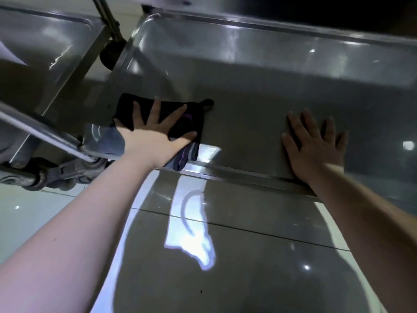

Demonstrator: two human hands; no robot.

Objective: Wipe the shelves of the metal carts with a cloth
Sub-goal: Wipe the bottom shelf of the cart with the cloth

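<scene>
A low stainless shelf [259,91] of a metal cart fills the upper part of the view. On its near left part lies a dark cloth [191,123] with purple stripes, one end hanging over the front rim. My left hand [155,134] presses flat on the cloth with fingers spread. Further right, my right hand [316,143] lies flat on the bare shelf near its front rim, fingers straight, holding nothing.
A second metal cart shelf [45,41] stands to the left, with an upright post [108,16] between the two. A caster wheel [36,179] and a slanted metal bar [40,132] sit at lower left. Glossy floor tiles [225,245] lie below.
</scene>
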